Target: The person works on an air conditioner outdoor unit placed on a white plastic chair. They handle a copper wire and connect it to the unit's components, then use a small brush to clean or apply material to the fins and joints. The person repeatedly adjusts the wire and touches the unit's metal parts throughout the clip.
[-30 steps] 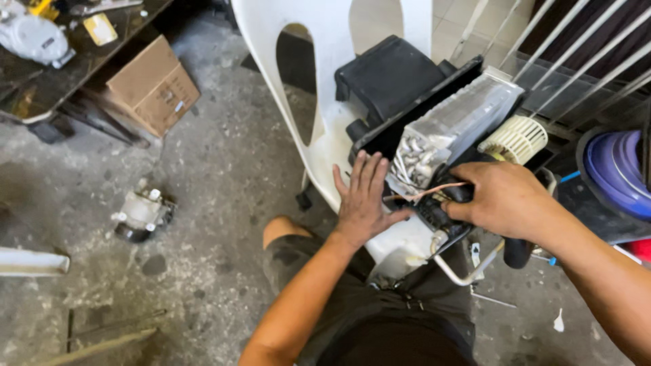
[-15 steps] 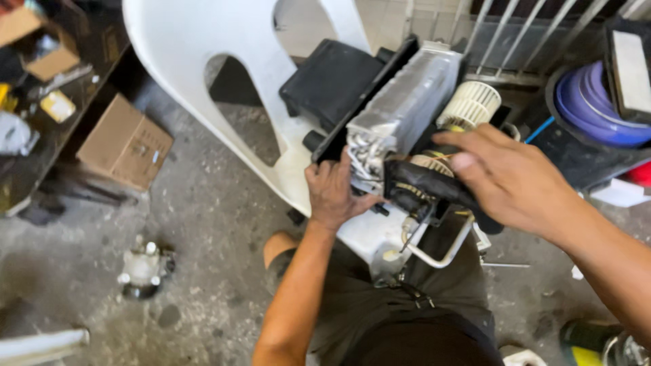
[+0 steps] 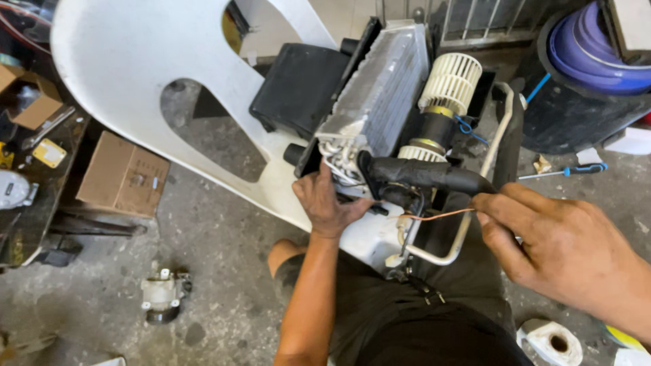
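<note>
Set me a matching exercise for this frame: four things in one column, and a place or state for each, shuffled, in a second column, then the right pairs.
Things:
1. thin copper wire
2. left hand
3. cardboard box
4. blue-handled screwdriver

Places or states:
A. lying on the concrete floor beside the black barrel
B. pinched between the right hand's fingertips
C. on the floor under the dark workbench's edge
D. pressed against the end of the finned evaporator unit

Pairs: 1-B, 2-D, 3-C, 4-A

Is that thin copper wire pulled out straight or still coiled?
Pulled out straight: the copper wire runs taut from the black insulated pipe to the right hand fingertips.
</note>
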